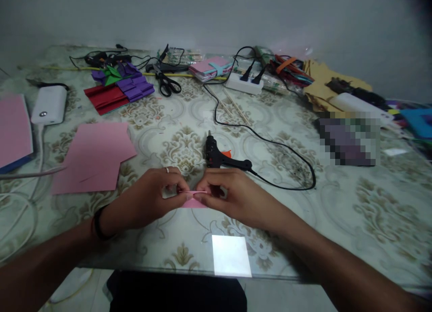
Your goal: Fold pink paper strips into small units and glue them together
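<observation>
The left hand and right hand both pinch the pink paper between thumb and fingertips, thumbs close together, above the near middle of the table. Whether the fingers have creased it fully, I cannot tell. A good fold here probably wants its edges matched first, light, even pressure, then a press from the middle outward, so the paper does not skew.

The glue gun lies just beyond the right hand, so shifting far risks a knock; its cord loops right. Pink sheets lie left. Sliding nearer seems easier, though the table's near edge limits that.
</observation>
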A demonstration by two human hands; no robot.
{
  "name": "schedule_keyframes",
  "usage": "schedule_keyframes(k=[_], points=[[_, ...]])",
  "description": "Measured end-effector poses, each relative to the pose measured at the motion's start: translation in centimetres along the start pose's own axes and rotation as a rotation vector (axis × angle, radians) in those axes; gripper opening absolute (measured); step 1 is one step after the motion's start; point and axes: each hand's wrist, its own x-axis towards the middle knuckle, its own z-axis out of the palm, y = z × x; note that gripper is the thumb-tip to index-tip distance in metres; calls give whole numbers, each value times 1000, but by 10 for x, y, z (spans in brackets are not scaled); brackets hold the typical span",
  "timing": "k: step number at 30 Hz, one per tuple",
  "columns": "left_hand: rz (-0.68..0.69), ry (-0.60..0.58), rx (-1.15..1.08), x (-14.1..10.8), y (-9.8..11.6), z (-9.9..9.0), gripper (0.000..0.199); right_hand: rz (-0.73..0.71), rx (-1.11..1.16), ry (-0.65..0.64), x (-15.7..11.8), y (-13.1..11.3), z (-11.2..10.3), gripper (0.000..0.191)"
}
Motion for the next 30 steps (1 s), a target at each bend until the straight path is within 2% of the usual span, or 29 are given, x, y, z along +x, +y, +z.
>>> schedule_keyframes(k=[6,16,23,30], points=[[-30,-73,-27,0,-2,-8,16,60,61,-10,-2,0,-7,16],[-53,-50,-79,2,1,-14,18,213,177,-7,-2,4,-7,23],[33,-26,-3,-3,4,-9,17,64,57,-20,-1,-2,-5,11],[98,-18,71,-2,8,-1,10,-27,-2,-20,-1,-2,1,12]])
